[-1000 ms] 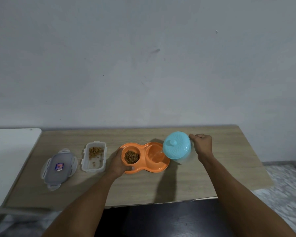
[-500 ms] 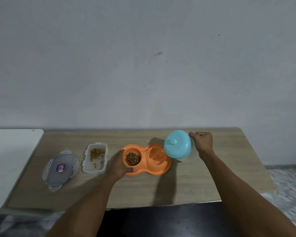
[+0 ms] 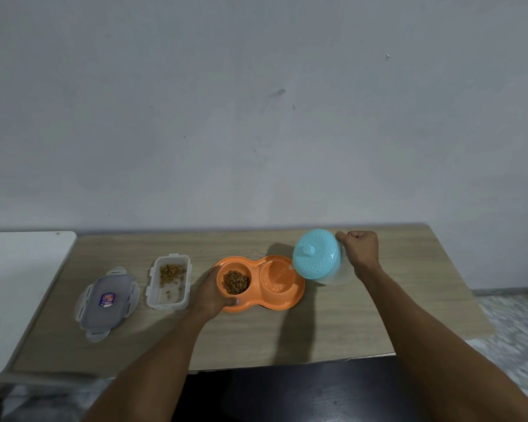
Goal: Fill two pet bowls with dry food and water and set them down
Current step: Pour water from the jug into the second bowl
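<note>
An orange double bowl [image 3: 299,296] is seen lying flat on a wooden table [image 3: 348,324], about midway along it and between its near and far edges. The bowl's left well is filled with brown dry food [image 3: 235,281]; its right well holds a shallow pool, into which a thin stream of water [image 3: 282,273] is being poured. The left hand [image 3: 209,295] is laid against the bowl's left end, the fingers being curled round the rim and the thumb pressed on the near edge. A clear, turquoise-topped jug [image 3: 316,254] is held above the table just right of the bowl, tilted steeply to the left so that its top is turned towards the camera and its lip is over the right well. The right hand [image 3: 360,249] is closed in a fist at the jug's far right side; the handle it presumably grips is hidden by the fingers. To the left of the bowl, just beside the left hand, an open clear container [image 3: 166,304] is set, with a little dry food scattered in its far half. Its grey snap lid [image 3: 105,304] is laid flat further left, apart from it. A white surface [image 3: 19,284] adjoins the table's left edge, and a plain grey wall [image 3: 256,117] is seen behind.
</note>
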